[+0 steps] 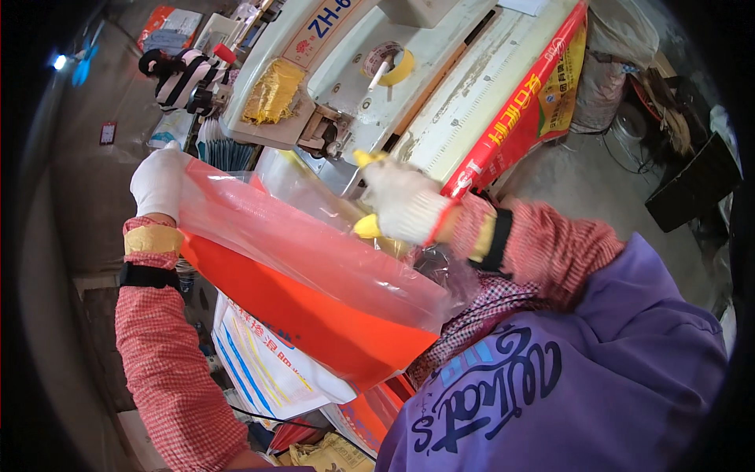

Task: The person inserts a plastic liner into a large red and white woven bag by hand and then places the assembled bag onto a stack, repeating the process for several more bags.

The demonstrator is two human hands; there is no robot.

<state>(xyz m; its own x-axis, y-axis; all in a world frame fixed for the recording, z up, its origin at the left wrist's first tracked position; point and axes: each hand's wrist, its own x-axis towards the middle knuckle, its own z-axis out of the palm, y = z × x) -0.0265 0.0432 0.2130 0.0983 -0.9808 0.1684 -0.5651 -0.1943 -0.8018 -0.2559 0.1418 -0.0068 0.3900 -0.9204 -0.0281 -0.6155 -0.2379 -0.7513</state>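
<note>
My left hand (157, 185), in a white glove, is closed on the upper left corner of an orange-red bag (307, 315). Clear plastic film (259, 224), like a liner, stretches across the bag's upper side and juts past its edge on the right. Over the film's far side is my right hand (405, 200), its white glove yellow at the fingertips. It is a little blurred, with thumb and forefinger spread apart and nothing visible between them. Just beyond that hand stands the head of a pale sewing machine (318, 134).
A tape roll (401, 67) lies on the machine bed. A red and yellow printed sack (519, 110) drapes over the table's right edge. White printed sacks (259, 362) are below the bag. At the far left, a person in striped clothing (189, 82) is near the machine.
</note>
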